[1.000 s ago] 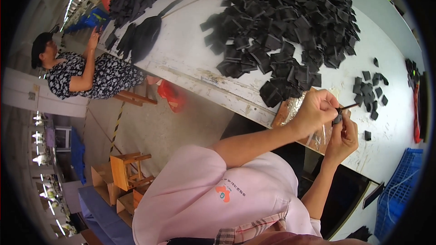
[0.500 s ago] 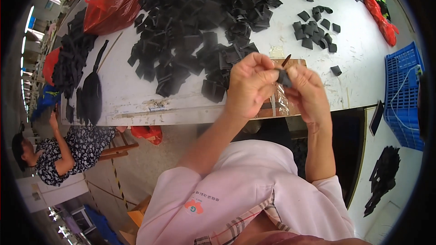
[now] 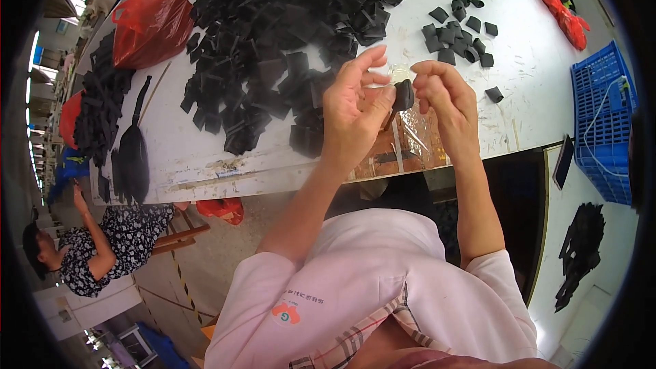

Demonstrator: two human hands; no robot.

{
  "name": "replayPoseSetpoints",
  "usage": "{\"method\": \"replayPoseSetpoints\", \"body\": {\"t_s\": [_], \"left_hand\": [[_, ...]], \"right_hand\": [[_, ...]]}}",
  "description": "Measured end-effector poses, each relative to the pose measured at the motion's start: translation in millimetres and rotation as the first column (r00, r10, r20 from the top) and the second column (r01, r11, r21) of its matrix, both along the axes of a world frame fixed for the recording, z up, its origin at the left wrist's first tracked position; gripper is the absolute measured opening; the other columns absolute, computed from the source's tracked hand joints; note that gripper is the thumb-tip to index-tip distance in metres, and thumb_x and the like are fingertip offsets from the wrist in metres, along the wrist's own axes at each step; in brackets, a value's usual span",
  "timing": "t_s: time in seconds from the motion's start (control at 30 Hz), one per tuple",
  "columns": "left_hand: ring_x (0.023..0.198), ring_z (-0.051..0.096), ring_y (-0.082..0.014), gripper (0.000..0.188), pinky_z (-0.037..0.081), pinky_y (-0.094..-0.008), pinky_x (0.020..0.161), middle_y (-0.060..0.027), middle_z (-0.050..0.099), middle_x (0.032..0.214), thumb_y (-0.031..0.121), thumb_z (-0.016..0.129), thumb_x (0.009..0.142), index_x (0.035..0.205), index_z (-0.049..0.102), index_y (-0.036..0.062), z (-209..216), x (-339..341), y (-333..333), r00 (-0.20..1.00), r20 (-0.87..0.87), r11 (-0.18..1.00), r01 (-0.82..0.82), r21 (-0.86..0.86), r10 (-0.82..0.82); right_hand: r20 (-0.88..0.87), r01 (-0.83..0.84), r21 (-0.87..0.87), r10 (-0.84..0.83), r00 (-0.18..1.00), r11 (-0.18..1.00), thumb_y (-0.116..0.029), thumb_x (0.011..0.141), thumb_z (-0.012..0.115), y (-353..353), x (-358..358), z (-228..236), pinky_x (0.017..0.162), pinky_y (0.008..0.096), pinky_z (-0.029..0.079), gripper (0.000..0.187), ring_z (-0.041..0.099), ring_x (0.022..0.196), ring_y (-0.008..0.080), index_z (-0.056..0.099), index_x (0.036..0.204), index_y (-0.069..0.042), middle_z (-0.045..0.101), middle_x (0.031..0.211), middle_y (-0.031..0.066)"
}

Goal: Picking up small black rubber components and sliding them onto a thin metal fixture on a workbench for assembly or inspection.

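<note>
A small black folded fabric piece (image 3: 404,96) is up over the front of the table, with the thumb of my left hand (image 3: 352,109) pressed to its left side. My left fingers spread upward behind it. A thin dark stick-like thing shows just below the piece, partly hidden by my thumb. Close on the right, my right hand (image 3: 449,106) has loosely bent fingers, parted, with nothing visible in them. Below both hands lies a brown board (image 3: 417,138) with clear tape on it. A big heap of flat black fabric pieces (image 3: 253,61) spreads to the left.
Small folded black pieces (image 3: 451,37) lie in a group at the back right. A red plastic bag (image 3: 152,31) and a black strip bundle (image 3: 131,157) are at the left. A blue crate (image 3: 603,123) stands at the right. Another person (image 3: 102,246) sits at far left.
My right hand has come away from the black piece and its fingers have loosened. My left hand still has the piece, now turned and further left. The pointed tip above it no longer shows.
</note>
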State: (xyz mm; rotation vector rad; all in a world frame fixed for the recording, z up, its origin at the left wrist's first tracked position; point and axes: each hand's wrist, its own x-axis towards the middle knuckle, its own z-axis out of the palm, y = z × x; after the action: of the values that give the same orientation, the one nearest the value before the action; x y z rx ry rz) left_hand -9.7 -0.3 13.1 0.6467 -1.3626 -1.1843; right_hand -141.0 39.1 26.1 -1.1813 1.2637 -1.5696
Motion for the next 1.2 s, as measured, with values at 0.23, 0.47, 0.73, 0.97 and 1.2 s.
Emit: {"method": "replayPoseSetpoints", "body": {"t_s": [0.23,0.47,0.73,0.97,1.2], "left_hand": [[0.074,0.057,-0.0134,0.014,0.045,-0.0224,0.067,-0.0078,0.059,0.085,0.0,0.06,0.074,0.088,0.064,0.0014,21.9,0.2,-0.1,0.983,0.148,0.99,0.119,-0.081,-0.106],[0.072,0.056,-0.0114,0.014,0.045,-0.021,0.063,-0.0069,0.059,0.082,-0.002,0.057,0.075,0.088,0.063,-0.0005,19.7,2.8,-4.3,0.959,0.247,0.971,0.181,-0.154,-0.14],[0.075,0.056,-0.0132,0.011,0.044,-0.0235,0.068,-0.007,0.059,0.084,0.004,0.058,0.079,0.088,0.061,-0.0009,14.6,5.0,-1.7,0.986,0.007,0.986,0.168,-0.021,-0.168],[0.085,0.055,-0.0188,0.016,0.042,-0.0322,0.081,-0.0103,0.058,0.091,0.013,0.052,0.085,0.093,0.058,0.0008,-5.1,11.1,-5.2,0.797,-0.56,0.9,0.391,0.194,-0.225],[0.08,0.055,-0.0117,0.012,0.042,-0.024,0.077,-0.009,0.06,0.088,0.006,0.054,0.083,0.091,0.059,-0.0021,-7.5,8.6,6.5,0.951,-0.277,0.967,0.188,0.172,-0.135]], "right_hand": [[-0.232,0.016,-0.136,-0.048,0.972,0.991,-0.014,0.067,0.072,14.5,1.7,-1.7,0.053,0.0199,0.04,0.025,0.047,0.061,0.009,0.057,0.083,-0.002,0.051,0.072,0.0022],[-0.281,0.066,-0.216,-0.127,0.951,0.974,-0.004,0.07,0.068,8.7,6.4,-8.9,0.049,0.0219,0.037,0.015,0.045,0.055,0.0093,0.052,0.069,-0.002,0.049,0.063,0.0018],[-0.288,0.131,-0.209,-0.189,0.939,0.969,-0.007,0.067,0.07,8.3,15.4,8.6,0.049,0.0219,0.04,0.016,0.048,0.056,0.0113,0.057,0.076,-0.002,0.051,0.065,0.0035],[-0.481,0.093,-0.267,-0.216,0.85,0.959,-0.005,0.068,0.068,7.4,13.5,14.5,0.045,0.0221,0.039,0.013,0.049,0.052,0.0115,0.058,0.076,-0.002,0.052,0.065,0.0045],[-0.522,0.146,-0.46,-0.399,0.754,0.876,-0.001,0.068,0.066,7.9,15.3,-17.6,0.046,0.0244,0.038,0.011,0.049,0.053,0.0138,0.055,0.07,-0.002,0.049,0.063,0.0056]]}}
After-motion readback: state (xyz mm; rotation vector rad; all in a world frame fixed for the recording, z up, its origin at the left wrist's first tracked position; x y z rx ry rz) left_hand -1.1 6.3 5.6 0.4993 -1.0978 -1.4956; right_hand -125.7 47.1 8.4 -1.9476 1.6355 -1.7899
